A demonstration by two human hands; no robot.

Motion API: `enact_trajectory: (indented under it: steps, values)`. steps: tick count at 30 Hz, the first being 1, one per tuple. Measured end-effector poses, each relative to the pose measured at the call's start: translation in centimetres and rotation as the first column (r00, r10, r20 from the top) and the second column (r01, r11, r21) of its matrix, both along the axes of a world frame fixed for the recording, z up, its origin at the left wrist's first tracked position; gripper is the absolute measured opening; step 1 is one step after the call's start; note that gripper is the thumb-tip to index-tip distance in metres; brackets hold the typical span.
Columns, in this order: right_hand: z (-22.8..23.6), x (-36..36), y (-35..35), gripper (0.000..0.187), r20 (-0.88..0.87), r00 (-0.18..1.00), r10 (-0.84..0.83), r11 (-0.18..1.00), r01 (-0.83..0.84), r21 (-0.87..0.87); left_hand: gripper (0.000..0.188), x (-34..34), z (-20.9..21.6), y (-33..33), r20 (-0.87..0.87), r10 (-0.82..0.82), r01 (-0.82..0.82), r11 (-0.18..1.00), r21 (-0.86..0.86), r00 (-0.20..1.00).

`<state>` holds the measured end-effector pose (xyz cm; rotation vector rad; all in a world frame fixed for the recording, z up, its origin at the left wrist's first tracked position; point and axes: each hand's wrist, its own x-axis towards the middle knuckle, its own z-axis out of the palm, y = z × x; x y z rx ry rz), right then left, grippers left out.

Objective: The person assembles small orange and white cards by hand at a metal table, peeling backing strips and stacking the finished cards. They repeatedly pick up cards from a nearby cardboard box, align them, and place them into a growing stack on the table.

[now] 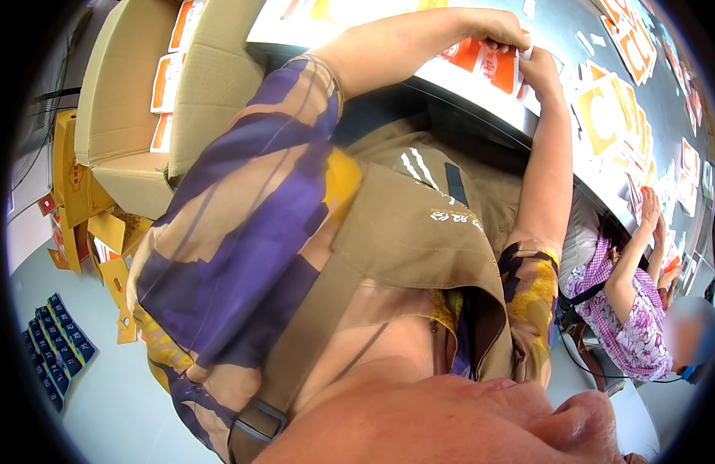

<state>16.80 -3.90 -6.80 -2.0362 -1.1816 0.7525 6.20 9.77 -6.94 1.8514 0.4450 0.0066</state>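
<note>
An orange-and-white printed flat packet [481,63] lies at the near edge of the table in front of me. My left hand [497,29] bends over its upper right corner, with the fingers curled and pinched. From the right, my right hand [540,71] meets it there, its fingers pressed together at the packet's white edge. The fingertips of both hands nearly touch, and they partly hide the corner between them. To the right of my hands lies a loose pile of similar orange-and-white packets [605,108].
An open cardboard box [125,85] with orange-and-white packets stands at the left. Smaller yellow-brown cartons [75,174] sit beside it. A dark blue patterned sheet [60,348] lies on the floor. At the right, a person in a purple-patterned top [632,332] works along the table [497,108].
</note>
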Motion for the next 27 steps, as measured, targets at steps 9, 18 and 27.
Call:
enact_trajectory:
  steps: [9,18,27]
  values:
    - [-0.9,-0.3,1.1,0.023,-0.061,0.997,0.041,0.998,-0.044,-0.052,0.031,-0.3,1.3,0.3,0.236,0.094,-0.145,0.967,0.21,0.967]
    - [0.8,-0.6,0.3,0.039,-0.405,0.914,0.002,1.0,-0.005,-0.006,0.038,0.7,1.1,-0.9,0.572,-0.366,-0.351,0.516,0.781,0.734]
    - [4.3,0.3,-3.4,0.044,-0.348,0.937,-0.013,0.996,-0.02,-0.09,0.033,0.2,2.1,-0.7,0.187,-0.363,-0.03,0.396,0.918,0.913]
